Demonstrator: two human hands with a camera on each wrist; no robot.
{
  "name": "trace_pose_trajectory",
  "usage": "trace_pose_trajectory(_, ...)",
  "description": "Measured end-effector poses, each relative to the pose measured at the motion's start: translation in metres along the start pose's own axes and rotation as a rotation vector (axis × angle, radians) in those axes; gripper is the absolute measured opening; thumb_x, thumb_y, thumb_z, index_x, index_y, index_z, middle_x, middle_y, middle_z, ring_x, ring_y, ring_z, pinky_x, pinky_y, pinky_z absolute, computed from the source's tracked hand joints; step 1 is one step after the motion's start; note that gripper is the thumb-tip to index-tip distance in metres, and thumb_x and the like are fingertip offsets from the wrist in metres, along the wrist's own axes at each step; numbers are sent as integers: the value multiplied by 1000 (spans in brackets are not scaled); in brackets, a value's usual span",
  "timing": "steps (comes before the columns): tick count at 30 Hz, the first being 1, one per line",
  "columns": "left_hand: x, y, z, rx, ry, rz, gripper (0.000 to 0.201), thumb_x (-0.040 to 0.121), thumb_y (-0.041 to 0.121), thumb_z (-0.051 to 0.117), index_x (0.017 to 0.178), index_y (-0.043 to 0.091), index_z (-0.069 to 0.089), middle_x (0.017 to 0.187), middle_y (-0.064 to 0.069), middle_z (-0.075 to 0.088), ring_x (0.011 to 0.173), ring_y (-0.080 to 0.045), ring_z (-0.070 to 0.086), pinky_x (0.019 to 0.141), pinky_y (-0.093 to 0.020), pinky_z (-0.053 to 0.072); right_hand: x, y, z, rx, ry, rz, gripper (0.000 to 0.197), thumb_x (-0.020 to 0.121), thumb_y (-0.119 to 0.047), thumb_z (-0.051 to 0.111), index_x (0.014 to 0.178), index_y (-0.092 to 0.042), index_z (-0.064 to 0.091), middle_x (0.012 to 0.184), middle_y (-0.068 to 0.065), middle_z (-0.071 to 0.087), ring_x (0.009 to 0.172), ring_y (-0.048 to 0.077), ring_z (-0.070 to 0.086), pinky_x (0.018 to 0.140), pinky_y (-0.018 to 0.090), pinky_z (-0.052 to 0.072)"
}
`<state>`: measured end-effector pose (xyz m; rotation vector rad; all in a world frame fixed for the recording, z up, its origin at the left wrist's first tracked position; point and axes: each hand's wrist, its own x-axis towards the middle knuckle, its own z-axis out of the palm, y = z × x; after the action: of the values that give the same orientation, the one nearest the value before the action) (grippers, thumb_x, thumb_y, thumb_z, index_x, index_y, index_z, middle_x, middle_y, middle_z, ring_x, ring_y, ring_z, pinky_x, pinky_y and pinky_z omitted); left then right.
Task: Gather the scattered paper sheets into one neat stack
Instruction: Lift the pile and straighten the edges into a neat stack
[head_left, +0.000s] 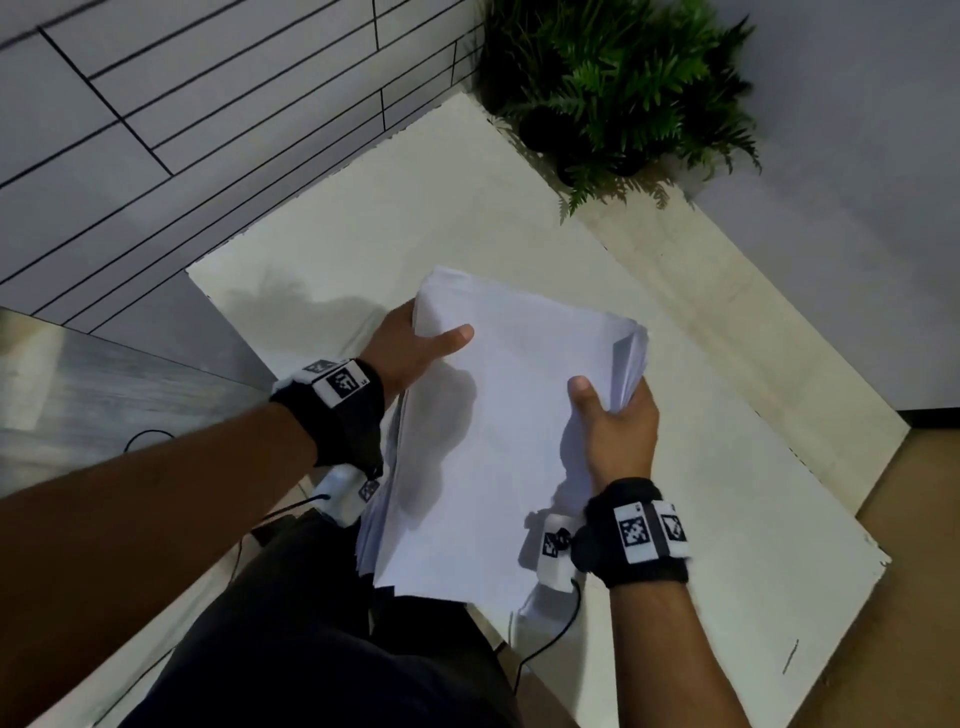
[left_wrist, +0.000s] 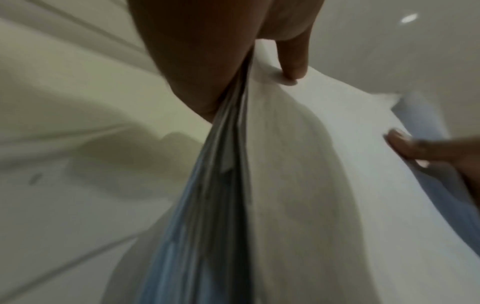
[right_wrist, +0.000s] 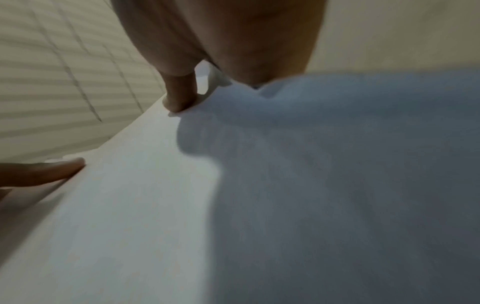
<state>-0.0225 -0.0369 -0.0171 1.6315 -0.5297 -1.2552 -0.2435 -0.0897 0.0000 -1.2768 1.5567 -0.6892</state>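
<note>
The left hand (head_left: 410, 348) is pinching the far-left edge of the thick sheaf of white paper sheets (head_left: 498, 441), thumb lying across the top sheet and the fingers curled out of sight beneath; the right hand (head_left: 618, 426) is gripping the far-right corner the same way, thumb on top. In the left wrist view the thumb (left_wrist: 292, 61) is pressing the top sheet while the edges below it are fanning apart unevenly. The sheaf is being held up, tilted, above the pale cream table (head_left: 727, 467), its near end hanging over the person's dark-trousered lap (head_left: 322, 639) with sheets splaying there and at the right corner. To square it well, the grip should probably loosen a little so the sheets can slide, and the sheaf be stood on edge and tapped on the table, long edge then short. Clamping hard would likely lock the misalignment in. A green leafy potted plant (head_left: 618, 88) is standing at the far corner, well apart.
</note>
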Motion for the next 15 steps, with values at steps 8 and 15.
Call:
trace_pose_trajectory(8, -58, 110, 26, 11, 160, 531, 26, 80, 12, 72, 99, 29, 63, 94, 19, 67, 90, 9, 64, 85, -13, 48, -22, -80, -27, 278, 311, -370, 50, 74, -36, 73, 119, -20, 60, 114, 1, 67, 110, 18, 63, 96, 45, 51)
trace_pose_trajectory(15, -66, 90, 39, 125, 102, 666, 44, 81, -7, 65, 120, 6, 52, 107, 16, 55, 97, 23, 52, 86, 0, 37, -29, -77, -19, 180, 268, -434, 21, 78, -39, 62, 97, -48, 60, 98, -14, 63, 96, 5, 61, 92, 41, 52)
